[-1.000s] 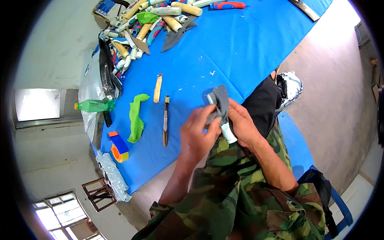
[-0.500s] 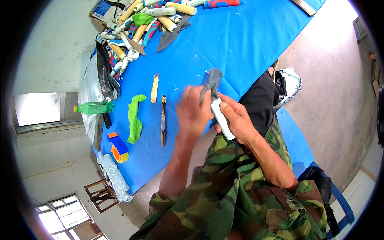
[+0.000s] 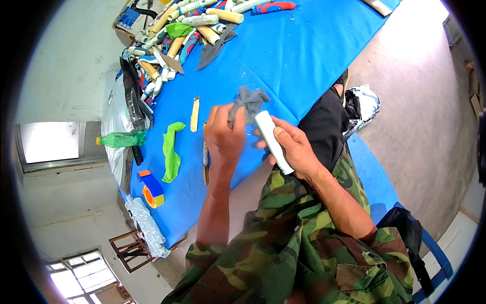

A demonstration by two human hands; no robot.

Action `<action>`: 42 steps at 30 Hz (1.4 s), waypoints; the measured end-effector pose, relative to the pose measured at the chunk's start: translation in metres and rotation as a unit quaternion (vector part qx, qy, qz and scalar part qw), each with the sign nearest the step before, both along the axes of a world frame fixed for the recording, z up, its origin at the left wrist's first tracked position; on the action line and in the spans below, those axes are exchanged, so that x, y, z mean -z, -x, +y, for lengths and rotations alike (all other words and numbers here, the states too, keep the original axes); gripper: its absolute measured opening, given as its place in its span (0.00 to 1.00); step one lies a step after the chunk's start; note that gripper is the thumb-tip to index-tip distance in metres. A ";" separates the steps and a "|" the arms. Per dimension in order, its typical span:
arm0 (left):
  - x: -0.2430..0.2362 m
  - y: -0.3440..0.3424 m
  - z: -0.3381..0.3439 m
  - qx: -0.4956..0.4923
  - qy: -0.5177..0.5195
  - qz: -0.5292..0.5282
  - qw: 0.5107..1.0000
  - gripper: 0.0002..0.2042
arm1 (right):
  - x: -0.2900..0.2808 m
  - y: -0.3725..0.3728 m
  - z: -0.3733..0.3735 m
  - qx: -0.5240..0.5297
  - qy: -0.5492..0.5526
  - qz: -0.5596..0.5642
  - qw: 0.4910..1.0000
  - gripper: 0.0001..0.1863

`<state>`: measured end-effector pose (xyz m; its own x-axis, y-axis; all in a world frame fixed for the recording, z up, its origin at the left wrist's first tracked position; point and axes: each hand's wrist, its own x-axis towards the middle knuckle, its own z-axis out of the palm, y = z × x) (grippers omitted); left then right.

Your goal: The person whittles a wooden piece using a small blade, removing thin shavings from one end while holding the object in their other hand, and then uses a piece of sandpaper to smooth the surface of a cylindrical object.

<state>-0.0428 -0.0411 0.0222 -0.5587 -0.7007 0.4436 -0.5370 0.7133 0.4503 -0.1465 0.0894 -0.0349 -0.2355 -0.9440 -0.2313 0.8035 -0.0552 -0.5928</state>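
Note:
In my right hand (image 3: 299, 151) is a smooth white tube-like handle (image 3: 272, 138), gripped along its lower half and tilted with its upper end to the left. My left hand (image 3: 224, 133) pinches a crumpled grey cloth (image 3: 252, 101) between thumb and fingers, just left of the handle's upper end. Cloth and handle are apart. Partly behind my left hand and wrist lies a slim brown brush (image 3: 205, 171), its upper end hidden. A short pale-yellow strip with a dark tip (image 3: 195, 115) and a bright green cloth (image 3: 172, 152) lie farther left.
A heap of white, beige and red-blue handles (image 3: 177, 43) fills the far left of the blue-covered table (image 3: 304, 55). Along the left edge are a green bottle (image 3: 121, 139) and an orange-and-blue tape dispenser (image 3: 151, 188). A silvery bag (image 3: 365, 104) stands on the floor at right.
The grey cloth has come away from the handle's upper end, and my left hand has moved left with it, now covering part of the brush. My right hand still holds the handle.

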 end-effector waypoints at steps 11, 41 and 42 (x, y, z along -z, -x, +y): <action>0.004 -0.005 0.038 0.111 -0.073 0.033 0.991 0.10 | 0.012 -0.001 0.005 -0.017 -0.046 0.038 0.998 0.18; -0.010 -0.010 0.043 0.123 -0.134 0.044 0.982 0.07 | -0.003 -0.009 0.002 -0.004 -0.048 0.081 0.996 0.27; -0.008 -0.012 0.042 0.121 -0.136 0.044 0.982 0.07 | 0.003 -0.010 0.001 -0.004 -0.021 0.079 0.997 0.27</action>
<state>-0.0311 0.0008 0.0305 -0.6911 -0.6521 0.3117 -0.3179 0.6616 0.6791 -0.1362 0.0907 -0.0383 -0.2637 -0.9363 -0.2319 0.7005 -0.0206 -0.7134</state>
